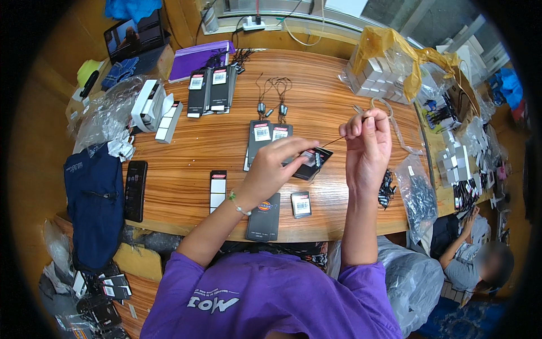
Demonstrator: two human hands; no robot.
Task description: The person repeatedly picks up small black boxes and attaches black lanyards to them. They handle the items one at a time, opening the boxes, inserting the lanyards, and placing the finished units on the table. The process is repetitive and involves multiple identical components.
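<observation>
My left hand (275, 165) is closed on a black hang tag (311, 163) above the middle of the table. A thin dark string (334, 141) runs from the tag to my right hand (368, 141), whose fingers pinch it. Just beyond my left hand lie stacked grey hang tags (261, 134) with white labels, their black strings looped toward the back. Under my left forearm are a dark tag stack (264, 226) and a strip of white stickers (218, 189). Between my arms sits a small pile of white-labelled cards (301, 204).
Left of my arms lie a black phone (135, 191) and a navy bag (96, 198). Finished-looking tag bundles (212, 90) rest at the back. White boxes (375, 79) stand back right. Near my right forearm are black strings (387, 189) and a plastic bag (416, 192). Another person (477, 254) sits at right.
</observation>
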